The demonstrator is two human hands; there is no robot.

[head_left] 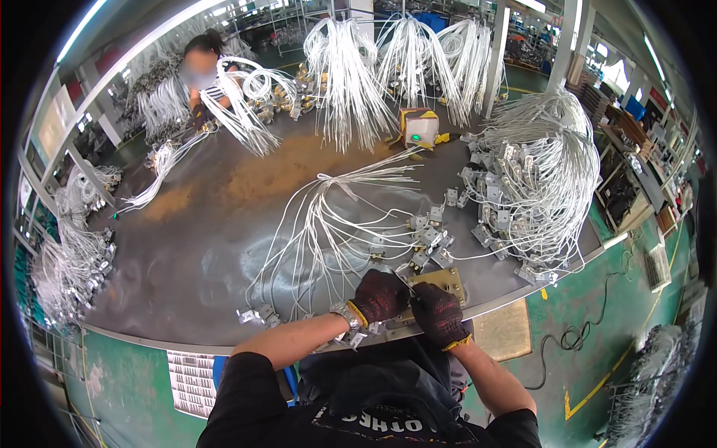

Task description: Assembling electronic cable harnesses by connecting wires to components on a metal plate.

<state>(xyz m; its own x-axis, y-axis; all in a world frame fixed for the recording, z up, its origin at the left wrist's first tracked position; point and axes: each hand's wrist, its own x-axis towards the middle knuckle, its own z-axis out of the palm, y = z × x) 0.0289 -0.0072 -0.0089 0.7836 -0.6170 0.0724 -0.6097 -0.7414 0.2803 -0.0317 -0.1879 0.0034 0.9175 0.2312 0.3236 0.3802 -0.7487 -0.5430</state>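
Note:
Both my hands wear dark knitted gloves with yellow cuffs and meet at the near edge of the metal table [224, 246]. My left hand [381, 296] is closed, its fingertips turned toward my right hand [438, 310], which is closed too. A thin pale piece shows between the fingertips; the gloves hide most of what they hold. Beside and partly under my right hand lies a brass-coloured plate [449, 278]. Just beyond my hands sit several small metal brackets [429, 237] on white wires. A loose bundle of white wires [323, 213] fans out ahead of my left hand.
A large heap of white wires [556, 164] with metal ends stands at the right. More wire bundles [347, 82] hang along the far edge, near a box with a green button [420, 128]. Another person [209, 82] handles wires at the far left. Wires also pile up on the left [71, 254].

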